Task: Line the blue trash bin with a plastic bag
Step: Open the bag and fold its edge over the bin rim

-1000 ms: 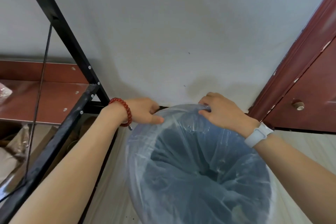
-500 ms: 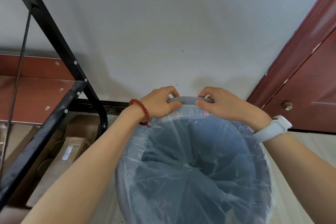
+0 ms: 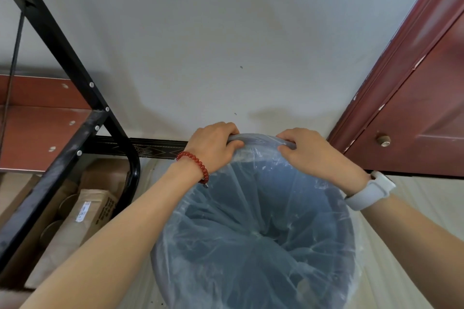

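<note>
Gripping the far rim of the blue trash bin (image 3: 258,138), the left hand (image 3: 213,148) and right hand (image 3: 308,155) are both curled shut over the clear plastic bag (image 3: 263,221) and the edge beneath it. A second ago they lay flatter and wider apart on the film; now they sit close together at the frame's centre, against the wall. The bin fills the lower middle of the frame, bag sagging inside. Folding over the far edge looks nearly done.
</note>
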Motion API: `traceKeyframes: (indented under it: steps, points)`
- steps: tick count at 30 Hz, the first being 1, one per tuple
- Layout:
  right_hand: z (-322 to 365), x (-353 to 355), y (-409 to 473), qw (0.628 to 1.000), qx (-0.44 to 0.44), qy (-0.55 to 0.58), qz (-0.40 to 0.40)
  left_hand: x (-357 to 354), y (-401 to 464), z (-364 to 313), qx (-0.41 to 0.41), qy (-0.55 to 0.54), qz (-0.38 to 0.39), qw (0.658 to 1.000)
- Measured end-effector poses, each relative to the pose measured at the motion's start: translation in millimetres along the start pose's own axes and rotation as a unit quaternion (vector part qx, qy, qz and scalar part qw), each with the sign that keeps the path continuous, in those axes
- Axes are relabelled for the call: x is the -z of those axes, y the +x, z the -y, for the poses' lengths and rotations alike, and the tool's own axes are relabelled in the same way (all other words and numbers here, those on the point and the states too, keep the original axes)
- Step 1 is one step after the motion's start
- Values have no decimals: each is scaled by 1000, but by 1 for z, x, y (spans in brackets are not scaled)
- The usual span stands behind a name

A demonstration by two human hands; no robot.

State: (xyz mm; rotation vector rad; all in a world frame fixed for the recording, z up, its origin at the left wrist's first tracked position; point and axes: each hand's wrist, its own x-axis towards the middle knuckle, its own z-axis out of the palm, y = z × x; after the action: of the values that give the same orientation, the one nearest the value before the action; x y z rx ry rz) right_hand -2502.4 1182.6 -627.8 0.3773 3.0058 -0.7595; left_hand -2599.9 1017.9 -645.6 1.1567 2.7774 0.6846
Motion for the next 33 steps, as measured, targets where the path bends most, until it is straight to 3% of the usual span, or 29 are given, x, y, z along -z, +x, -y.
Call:
traceKeyframes:
  steps: [4,9,14,17,19,21,23,25,28,33]
  points:
    - [-7,-11,-3,999,9,3,-36,-5,1,2,8,-20,21,1000]
    - [-12,-23,-3,1000,9,-1,-17,-11,0,3,19,1,34,999]
    - [-11,-17,7,1000,15,-3,12,-2,-10,13,124,66,43,989]
    - [-8,-14,16,1000,18,13,7,27,-17,26,163,113,147,969]
    - [-2,-15,22,1000,29,-1,1,48,-22,34,177,76,256,947]
    - [4,-20,28,999,40,-27,-11,60,-24,39,168,35,307,936]
    - [10,-26,32,997,41,-53,-23,60,-21,39,123,7,262,957]
    - [14,-27,34,995,44,-76,-39,51,-16,28,91,-78,151,981]
    - [19,-17,34,990,61,-92,-86,38,-6,8,47,-159,24,986]
    - [21,5,30,989,66,-74,-111,31,10,0,40,-164,15,985]
